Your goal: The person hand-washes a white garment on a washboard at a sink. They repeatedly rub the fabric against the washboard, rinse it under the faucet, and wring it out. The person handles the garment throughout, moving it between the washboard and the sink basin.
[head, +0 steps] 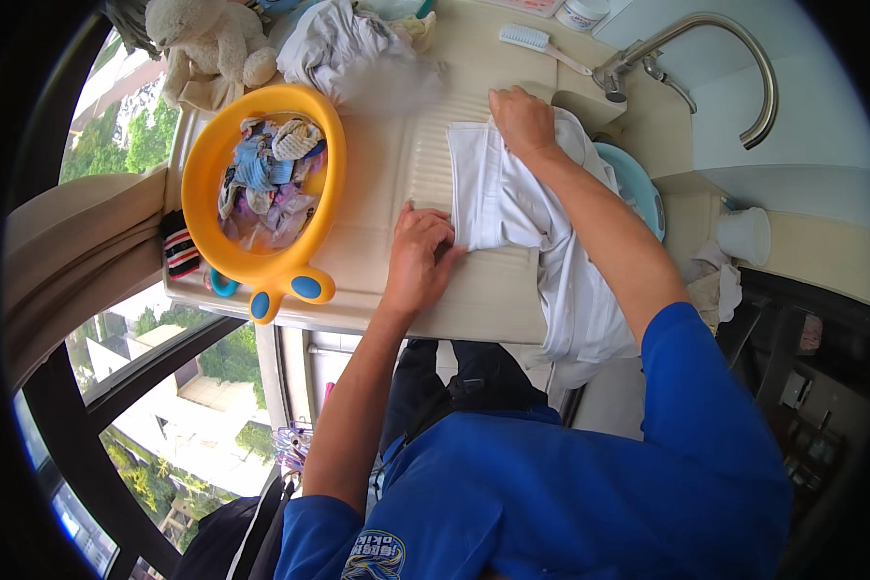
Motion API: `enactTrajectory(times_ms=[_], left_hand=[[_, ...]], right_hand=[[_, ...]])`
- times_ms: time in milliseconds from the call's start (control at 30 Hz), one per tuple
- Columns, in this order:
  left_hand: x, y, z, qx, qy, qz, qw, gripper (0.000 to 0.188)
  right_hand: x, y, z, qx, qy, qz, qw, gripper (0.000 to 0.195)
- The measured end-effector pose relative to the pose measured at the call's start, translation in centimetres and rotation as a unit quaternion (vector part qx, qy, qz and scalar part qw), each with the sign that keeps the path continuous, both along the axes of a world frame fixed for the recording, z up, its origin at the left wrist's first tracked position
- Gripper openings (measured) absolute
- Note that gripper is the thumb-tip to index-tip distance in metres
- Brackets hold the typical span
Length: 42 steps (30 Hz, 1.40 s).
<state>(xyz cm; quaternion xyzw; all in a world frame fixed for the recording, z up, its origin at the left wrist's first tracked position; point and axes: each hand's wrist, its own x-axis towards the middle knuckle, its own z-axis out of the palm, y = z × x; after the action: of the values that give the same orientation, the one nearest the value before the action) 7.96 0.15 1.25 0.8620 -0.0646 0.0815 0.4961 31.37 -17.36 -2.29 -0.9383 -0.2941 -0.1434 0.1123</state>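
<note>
A white garment (507, 196), wet-looking and with a buttoned front, lies across the ribbed washboard part (435, 159) of the sink counter and hangs over its front edge. At its left edge, my left hand (424, 250) rests with curled fingers; thumb and fingertips touch the cloth, and whether they pinch it I cannot tell. My right hand (522, 119) is closed in a fist on the upper edge of the garment, its fingers hidden from above. To the left stands a yellow plastic basin (337, 167) with small coloured clothes (261, 163) in water.
A white cloth heap (341, 51) and a plush toy (214, 43) lie at the back left. At the back right are a white scrub brush (525, 36), a white jar (582, 13) and a curved metal faucet (757, 65). A light-blue basin (641, 185) sits under my right forearm.
</note>
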Motion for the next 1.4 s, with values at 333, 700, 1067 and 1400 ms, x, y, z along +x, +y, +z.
enactTrajectory(times_ms=[333, 700, 1067, 1400], left_hand=[[-0.1, -0.7, -0.4, -0.021, 0.000, 0.018, 1.000, 0.020], [-0.2, -0.4, -0.2, -0.016, 0.007, 0.001, 1.000, 0.021], [-0.3, -0.4, 0.3, 0.004, -0.002, 0.005, 1.000, 0.021], [-0.8, 0.2, -0.1, 0.007, -0.003, 0.003, 1.000, 0.021]], right_hand=[[1.5, -0.2, -0.3, -0.015, -0.052, -0.017, 0.998, 0.037], [1.0, 0.7, 0.1, -0.005, -0.030, -0.019, 0.999, 0.029], [-0.4, -0.1, -0.1, 0.027, -0.047, 0.072, 0.996, 0.023], [-7.2, 1.1, 0.5, 0.049, -0.018, 0.165, 0.985, 0.020]])
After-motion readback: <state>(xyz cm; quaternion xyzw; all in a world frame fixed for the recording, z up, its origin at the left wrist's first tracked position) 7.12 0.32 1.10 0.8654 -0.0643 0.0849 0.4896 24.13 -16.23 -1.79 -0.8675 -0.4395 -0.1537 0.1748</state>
